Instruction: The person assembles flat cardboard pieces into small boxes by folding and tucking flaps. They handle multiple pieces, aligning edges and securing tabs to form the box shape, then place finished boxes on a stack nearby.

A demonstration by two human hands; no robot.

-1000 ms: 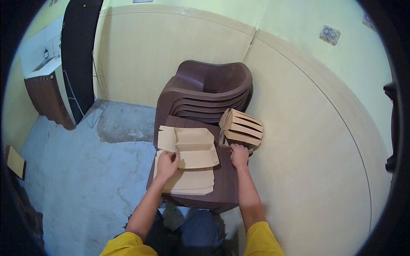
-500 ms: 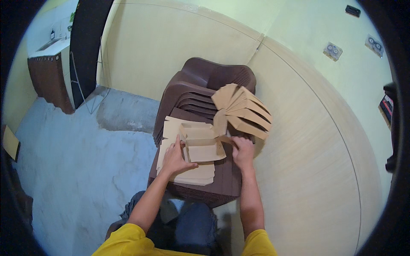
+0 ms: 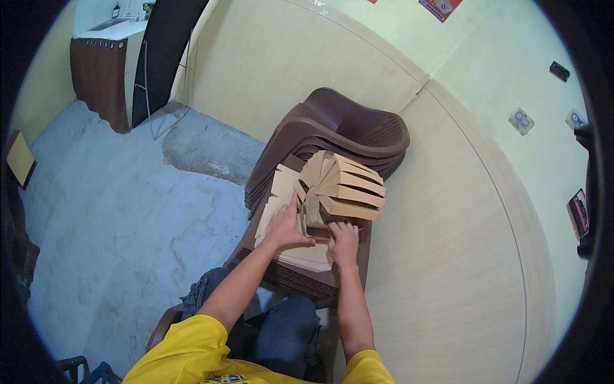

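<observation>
Several folded cardboard boxes sit nested together, their flaps fanned out toward the far right. My left hand holds the near left corner of the nest, fingers along its side and thumb stretched along the near edge. My right hand closes on the near right edge of the boxes, fingertips curled over the cardboard. Beneath lie flat cardboard sheets in a loose stack, with notched edges showing at the left. The inside of the lowest box is mostly hidden by the boxes above and by my hands.
A stack of brown plastic chairs carries the cardboard, its backrests at the far side. Pale wall panels rise close on the right. At the far left are a sink counter with a brown curtain and a dark upright panel.
The fanned boxes have come left and nearer, over the open box that showed before. My right hand has moved left, closer to my left hand. The head view has shifted.
</observation>
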